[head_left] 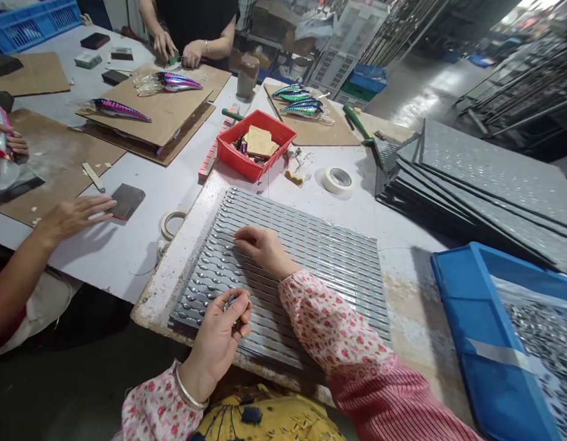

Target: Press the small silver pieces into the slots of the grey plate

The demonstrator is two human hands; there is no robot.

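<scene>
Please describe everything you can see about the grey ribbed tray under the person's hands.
The grey tray lies flat on the white table, near its front edge. It looks like moulded plastic, with many long parallel ridges and rows of small oval pockets; some pockets on the left hold small shiny metal pieces. The right hand rests its fingers on the ridges near the middle. The left hand is over the near edge, pinching small metal pieces. A stack of similar grey trays lies to the right.
</scene>
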